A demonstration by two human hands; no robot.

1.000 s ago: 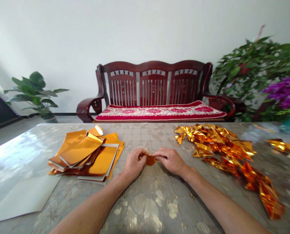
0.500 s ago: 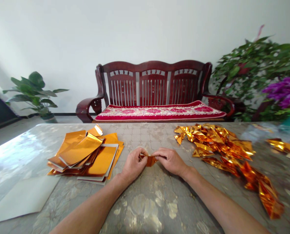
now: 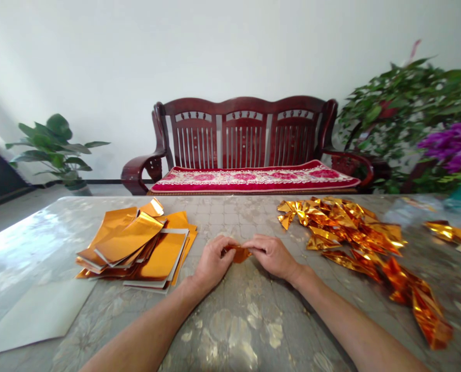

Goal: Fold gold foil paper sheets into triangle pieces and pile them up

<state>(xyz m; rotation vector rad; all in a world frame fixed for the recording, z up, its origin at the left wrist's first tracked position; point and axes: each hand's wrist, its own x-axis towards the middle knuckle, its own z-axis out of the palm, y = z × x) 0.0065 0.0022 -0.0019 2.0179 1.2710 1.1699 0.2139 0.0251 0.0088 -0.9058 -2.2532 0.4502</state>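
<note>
Pinching gold foil piece [image 3: 238, 254] between left hand [image 3: 214, 263] and right hand [image 3: 273, 257], fingers [image 3: 254, 244] clamped on it.

The oblong gold-orange metallic foil sheets [image 3: 137, 243] near the worktop's left edge look smooth and mirror-glossy, with pale matt backing at their edges. The crumpled gold foil strips [image 3: 350, 232] near the right edge and the small gold foil scrap [image 3: 238, 253] glint along their creases. The mottled worktop [image 3: 230, 330] has a glossy finish. Beyond its far edge, the dark red wooden bench [image 3: 244, 106] looks polished, and the red patterned cloth cushion [image 3: 254, 179] looks soft and matt.
</note>
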